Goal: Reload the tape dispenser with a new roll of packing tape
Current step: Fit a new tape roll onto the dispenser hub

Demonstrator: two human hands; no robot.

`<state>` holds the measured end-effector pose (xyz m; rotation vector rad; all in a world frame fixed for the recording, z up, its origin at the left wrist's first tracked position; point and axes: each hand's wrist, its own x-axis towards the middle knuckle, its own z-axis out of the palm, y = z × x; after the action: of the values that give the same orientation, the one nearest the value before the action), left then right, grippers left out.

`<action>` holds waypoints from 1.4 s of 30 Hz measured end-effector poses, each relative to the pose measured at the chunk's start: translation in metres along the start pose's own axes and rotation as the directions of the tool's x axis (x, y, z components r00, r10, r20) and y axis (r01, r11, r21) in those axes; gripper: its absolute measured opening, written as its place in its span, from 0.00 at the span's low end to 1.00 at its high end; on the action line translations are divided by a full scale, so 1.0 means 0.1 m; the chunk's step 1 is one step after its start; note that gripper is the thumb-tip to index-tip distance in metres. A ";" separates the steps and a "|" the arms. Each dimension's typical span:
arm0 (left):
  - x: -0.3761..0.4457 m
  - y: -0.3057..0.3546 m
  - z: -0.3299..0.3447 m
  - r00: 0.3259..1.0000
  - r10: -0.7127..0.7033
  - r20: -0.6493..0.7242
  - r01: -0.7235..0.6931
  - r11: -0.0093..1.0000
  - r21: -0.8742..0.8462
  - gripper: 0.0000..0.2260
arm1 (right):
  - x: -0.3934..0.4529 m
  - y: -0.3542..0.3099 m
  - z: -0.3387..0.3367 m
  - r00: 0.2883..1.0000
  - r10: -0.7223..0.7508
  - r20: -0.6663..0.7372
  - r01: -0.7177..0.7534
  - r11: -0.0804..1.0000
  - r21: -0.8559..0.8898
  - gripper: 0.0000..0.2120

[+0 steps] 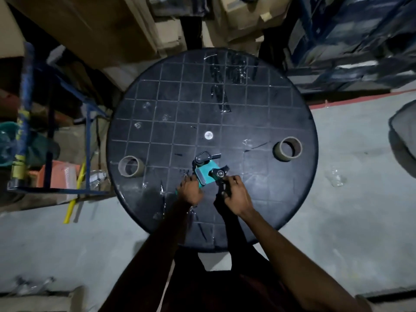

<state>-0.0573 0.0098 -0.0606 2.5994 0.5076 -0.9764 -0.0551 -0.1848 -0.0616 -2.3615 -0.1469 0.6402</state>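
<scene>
Tape dispenser (pixel 206 173), near surface (pixel 225 109) front edge | left hand (pixel 191 191) clasps handle; right hand (pixel 236 195) pinches spindle side | rolls (pixel 131 169) (pixel 287 151) flank dispenser, well apart | risk: blade cut if grip slips.

A round table (pixel 258 109) stands in the middle of the floor, with stacked cardboard boxes (pixel 94 25) behind it and a metal rack (pixel 51 131) off to its left. On the table, near its front edge, lies the tape dispenser (pixel 208 171). The left hand (pixel 191 191) is on the dispenser's near left end, and the right hand (pixel 236 195) sits just beside it at its near right end. One tape roll (pixel 131 169) stands near the table's left edge, well apart from the dispenser. Another tape roll (pixel 287 148) stands near the right edge. The dispenser lies between them.
</scene>
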 end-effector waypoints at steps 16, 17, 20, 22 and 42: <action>-0.65 0.55 -0.16 0.984 0.085 -0.158 -0.106 0.986 -0.128 0.19 | 0.03 0.04 -0.56 0.993 0.022 -0.117 0.004 0.976 0.218 0.24; -0.63 0.55 -0.16 0.983 0.080 -0.164 -0.104 0.984 -0.147 0.19 | 0.03 0.00 -0.58 0.992 0.023 -0.122 0.005 0.975 0.222 0.24; -0.60 0.55 -0.15 0.985 0.068 -0.159 -0.102 0.972 -0.211 0.20 | 0.04 -0.11 -0.60 0.986 0.058 -0.154 -0.018 0.968 0.251 0.24; -0.57 0.56 -0.12 0.986 0.067 -0.154 -0.105 0.962 -0.253 0.21 | 0.05 -0.16 -0.56 0.981 0.084 -0.176 -0.036 0.965 0.261 0.27; -0.13 0.51 0.35 0.991 0.045 -0.128 -0.089 0.930 -0.358 0.18 | 0.22 -0.13 -0.38 0.988 0.155 -0.022 -0.138 0.929 0.343 0.31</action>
<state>-0.0647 -0.0525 -0.0687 2.3292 0.5648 -0.6377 -0.0166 -0.1912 -0.0375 -2.0613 0.1542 0.6225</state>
